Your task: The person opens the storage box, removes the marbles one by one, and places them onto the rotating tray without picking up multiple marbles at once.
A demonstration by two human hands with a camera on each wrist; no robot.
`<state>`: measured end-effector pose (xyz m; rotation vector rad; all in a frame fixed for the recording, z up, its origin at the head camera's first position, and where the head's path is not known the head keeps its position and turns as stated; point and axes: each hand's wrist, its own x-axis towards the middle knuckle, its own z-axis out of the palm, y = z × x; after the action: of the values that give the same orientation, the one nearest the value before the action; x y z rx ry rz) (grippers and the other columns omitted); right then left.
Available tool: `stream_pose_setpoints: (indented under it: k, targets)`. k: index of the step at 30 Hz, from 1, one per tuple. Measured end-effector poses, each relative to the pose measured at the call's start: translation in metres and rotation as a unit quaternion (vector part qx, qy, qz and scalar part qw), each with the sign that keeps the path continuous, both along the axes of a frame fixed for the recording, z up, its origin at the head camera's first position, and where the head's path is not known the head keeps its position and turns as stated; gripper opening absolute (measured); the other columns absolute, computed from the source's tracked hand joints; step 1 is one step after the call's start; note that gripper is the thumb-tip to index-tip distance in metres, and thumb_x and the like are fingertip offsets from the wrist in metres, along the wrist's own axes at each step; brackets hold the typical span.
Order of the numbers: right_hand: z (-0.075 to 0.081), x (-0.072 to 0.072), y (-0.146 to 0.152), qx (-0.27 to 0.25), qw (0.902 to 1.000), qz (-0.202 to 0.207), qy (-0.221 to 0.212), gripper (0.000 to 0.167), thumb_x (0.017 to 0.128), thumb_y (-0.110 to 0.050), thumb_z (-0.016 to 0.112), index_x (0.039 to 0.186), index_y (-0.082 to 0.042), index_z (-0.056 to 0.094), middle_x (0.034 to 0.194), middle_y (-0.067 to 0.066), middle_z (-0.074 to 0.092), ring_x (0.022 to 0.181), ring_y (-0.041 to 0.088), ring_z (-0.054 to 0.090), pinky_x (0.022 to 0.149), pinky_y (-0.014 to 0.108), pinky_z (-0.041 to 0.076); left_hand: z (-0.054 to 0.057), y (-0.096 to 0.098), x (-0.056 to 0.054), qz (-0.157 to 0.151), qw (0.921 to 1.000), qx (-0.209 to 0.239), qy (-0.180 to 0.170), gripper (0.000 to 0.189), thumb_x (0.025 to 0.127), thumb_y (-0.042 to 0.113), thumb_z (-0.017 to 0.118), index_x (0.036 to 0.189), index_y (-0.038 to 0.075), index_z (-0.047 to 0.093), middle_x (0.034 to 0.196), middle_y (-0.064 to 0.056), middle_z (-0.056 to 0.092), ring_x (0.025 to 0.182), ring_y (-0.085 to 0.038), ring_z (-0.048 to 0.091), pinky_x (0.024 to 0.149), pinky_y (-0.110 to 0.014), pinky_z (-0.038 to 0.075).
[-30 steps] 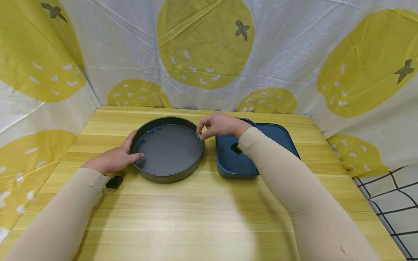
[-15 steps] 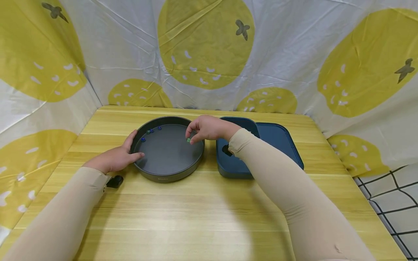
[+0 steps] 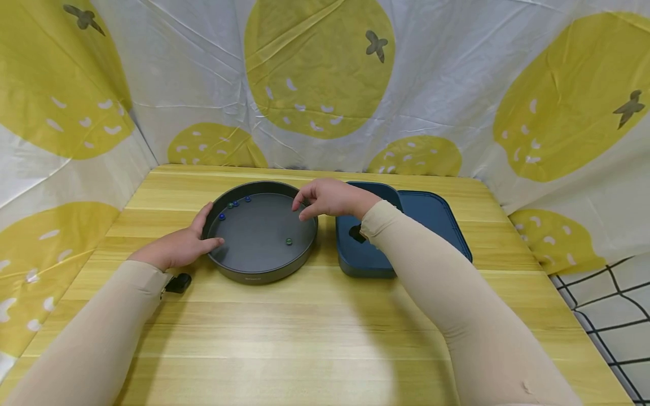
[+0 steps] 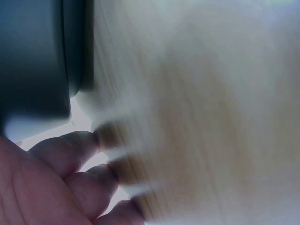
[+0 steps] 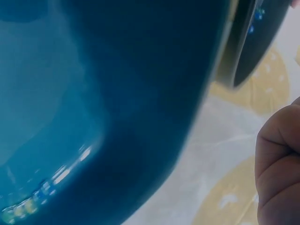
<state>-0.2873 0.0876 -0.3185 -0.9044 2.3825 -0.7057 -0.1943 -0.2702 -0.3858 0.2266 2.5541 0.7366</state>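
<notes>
Green marble, mid-frame: prob. light, hard, slippery; pinch its sides. R hand, upper ctr, empty, fingers parted; L hand grips pan, left of ctr.

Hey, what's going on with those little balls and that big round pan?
A person's left hand holds the left side of a round dark pan. Their right hand, holding nothing, hovers by its right rim. One green ball lies inside toward the right, and four others lie along the far-left wall. A blue box stands to the right.
</notes>
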Motion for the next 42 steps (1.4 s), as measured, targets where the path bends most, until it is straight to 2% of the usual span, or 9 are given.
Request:
stream_pose_setpoints:
  k: [5,10,12,14,17,22,26,30,42]
  targets:
    - [-0.004,-0.011,0.030,-0.018,0.9982,-0.057,0.002,0.031,0.100,-0.026,0.075,0.129,-0.016,0.074,0.082,0.002,0.057,0.074,0.022,0.045,0.077,0.038,0.042,-0.001,-0.001,-0.001,0.000,1.0000,-0.005,0.001,0.109,0.106,0.056,0.052,0.162,0.018,-0.034,0.154,-0.047,0.037,0.105,-0.036,0.073,0.097,-0.055,0.051]
    - [-0.012,-0.023,0.062,-0.023,0.9921,-0.123,-0.007,0.031,0.100,-0.027,0.074,0.130,-0.016,0.073,0.128,0.005,0.066,0.093,0.024,0.053,0.082,0.039,0.045,-0.002,-0.002,-0.001,-0.001,1.0000,-0.003,0.003,0.108,0.107,0.056,0.052,0.162,0.018,-0.033,0.157,-0.047,0.032,0.113,-0.043,0.071,0.102,-0.061,0.049]
    - [-0.017,-0.028,0.073,-0.009,0.9897,-0.143,0.001,0.032,0.100,-0.028,0.073,0.130,-0.016,0.073,0.137,0.006,0.066,0.097,0.025,0.057,0.081,0.038,0.047,-0.002,-0.002,-0.001,-0.001,1.0000,-0.001,0.004,0.108,0.107,0.055,0.052,0.162,0.017,-0.033,0.158,-0.047,0.029,0.117,-0.047,0.068,0.105,-0.064,0.046]
    - [-0.023,-0.032,0.083,0.008,0.9871,-0.160,0.006,0.032,0.101,-0.028,0.073,0.131,-0.015,0.073,0.138,0.009,0.067,0.096,0.028,0.060,0.079,0.040,0.048,-0.002,-0.001,-0.001,-0.002,1.0000,-0.002,0.006,0.108,0.107,0.055,0.052,0.162,0.016,-0.032,0.159,-0.047,0.029,0.120,-0.050,0.067,0.107,-0.065,0.045]
    - [-0.030,-0.037,0.093,0.040,0.9832,-0.177,0.023,0.033,0.101,-0.028,0.072,0.131,-0.014,0.072,0.139,0.011,0.067,0.107,0.030,0.064,0.088,0.043,0.052,-0.002,-0.001,-0.001,-0.004,1.0000,-0.004,0.006,0.108,0.107,0.055,0.052,0.162,0.015,-0.033,0.159,-0.047,0.029,0.121,-0.050,0.066,0.107,-0.065,0.045]
    - [-0.037,-0.042,0.101,0.070,0.9786,-0.191,0.029,0.035,0.101,-0.024,0.072,0.131,-0.007,0.072,0.140,0.016,0.067,0.123,0.035,0.064,0.104,0.051,0.052,-0.002,-0.002,-0.001,-0.002,1.0000,-0.004,0.000,0.108,0.107,0.056,0.051,0.161,0.019,-0.035,0.156,-0.047,0.034,0.102,-0.036,0.074,0.095,-0.054,0.052]
    - [-0.040,-0.043,0.102,0.094,0.9757,-0.196,0.025,0.036,0.101,-0.023,0.072,0.131,-0.004,0.072,0.139,0.018,0.068,0.126,0.036,0.063,0.109,0.052,0.050,-0.001,-0.001,-0.001,0.004,1.0000,0.002,-0.007,0.108,0.107,0.056,0.051,0.160,0.023,-0.037,0.161,-0.046,0.025,0.090,-0.026,0.073,0.089,-0.047,0.052]
    - [-0.043,-0.043,0.101,0.116,0.9724,-0.200,0.029,0.037,0.101,-0.024,0.072,0.132,-0.003,0.072,0.138,0.018,0.068,0.127,0.036,0.062,0.111,0.052,0.049,0.000,0.000,-0.001,0.006,1.0000,0.003,-0.007,0.107,0.107,0.056,0.051,0.161,0.023,-0.036,0.165,-0.044,0.017,0.094,-0.027,0.074,0.092,-0.050,0.052]
    - [-0.039,-0.041,0.099,0.117,0.9747,-0.189,0.018,0.040,0.102,-0.027,0.071,0.135,-0.005,0.070,0.142,0.017,0.065,0.129,0.036,0.061,0.112,0.052,0.048,-0.002,-0.002,-0.001,0.000,1.0000,-0.004,0.001,0.108,0.107,0.057,0.051,0.161,0.021,-0.035,0.154,-0.046,0.039,0.083,-0.025,0.073,0.082,-0.045,0.054]
